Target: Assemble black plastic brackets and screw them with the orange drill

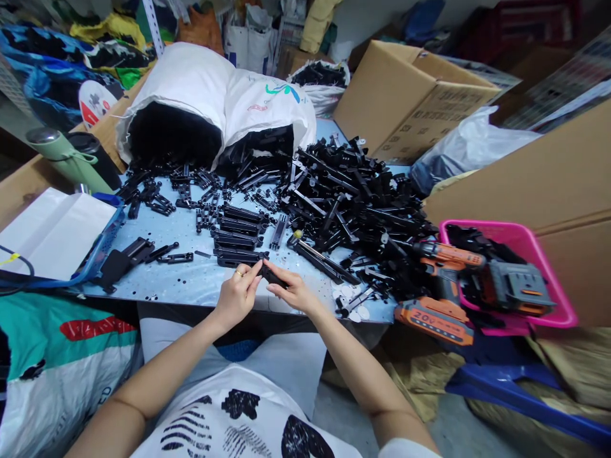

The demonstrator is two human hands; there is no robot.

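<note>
Near the table's front edge, my left hand [237,294] and my right hand [293,289] meet over a small black part [272,275]. My right fingers grip its right side, while my left fingertips, with a ring on one finger, pinch at its left end. The part's exact kind is hidden by the fingers. Just beyond my left hand lies a row of long black bracket-like parts [238,242], stacked side by side. A single similar part [279,231] lies apart to their right. Farther right rests a longer black strip assembly [322,257].
A large heap of black parts [353,191] covers the right side. White sacks [186,76] spill more at the back. An orange cordless drill [443,286] stands by a pink basket [563,299]. At left are a blue tray [107,235] and a green bottle [67,159].
</note>
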